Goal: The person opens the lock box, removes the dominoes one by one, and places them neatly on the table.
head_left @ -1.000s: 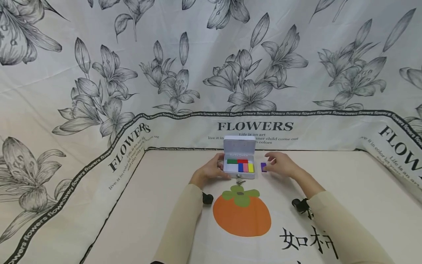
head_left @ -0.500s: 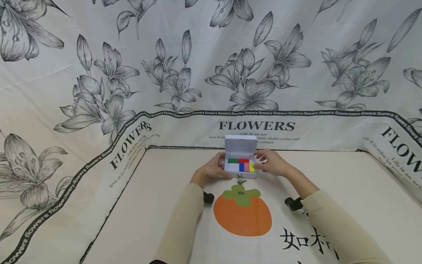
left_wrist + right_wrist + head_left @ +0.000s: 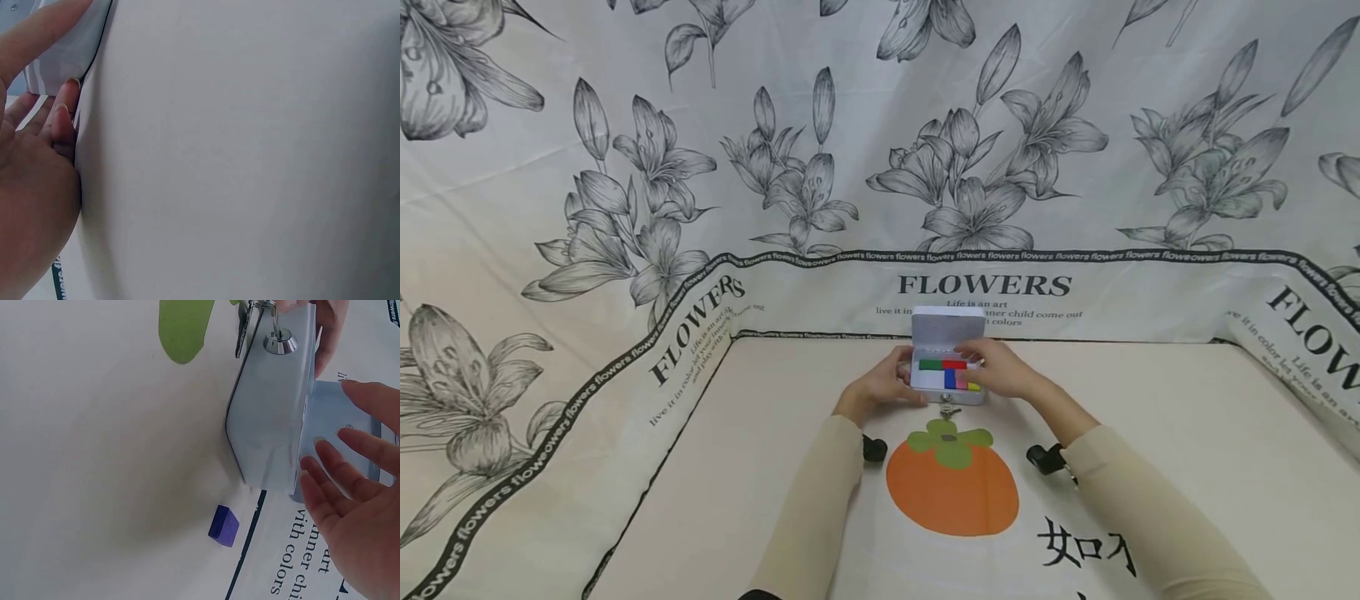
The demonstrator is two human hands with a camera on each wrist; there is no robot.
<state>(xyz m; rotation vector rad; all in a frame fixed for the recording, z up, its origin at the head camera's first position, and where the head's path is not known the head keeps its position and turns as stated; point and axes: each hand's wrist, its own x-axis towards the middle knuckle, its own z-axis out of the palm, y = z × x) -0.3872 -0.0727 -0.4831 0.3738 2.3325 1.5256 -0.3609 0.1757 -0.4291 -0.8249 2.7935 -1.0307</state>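
A white metal lock box [image 3: 928, 396] stands on the table with its lid [image 3: 947, 327] raised. Inside lie a green block [image 3: 929, 365], a red block [image 3: 953, 364], a blue block [image 3: 950, 379] and partly covered pink and yellow blocks [image 3: 973, 387]. My left hand [image 3: 880, 387] grips the box's left side, thumb in front and fingers round the side. Over the box's right part reaches my right hand [image 3: 1006, 372]; the right wrist view shows its fingers [image 3: 350, 465] spread, holding nothing. A purple block [image 3: 223, 526] lies on the table beside the box.
Keys [image 3: 244, 330] hang from the lock [image 3: 280, 342] at the box's front. A printed persimmon [image 3: 952, 490] marks the tablecloth in front of it. Flower-patterned cloth [image 3: 985, 287] rises behind the table.
My right hand has moved left, from beside the purple block to over the box's right part. The left hand has kept its grip on the box.
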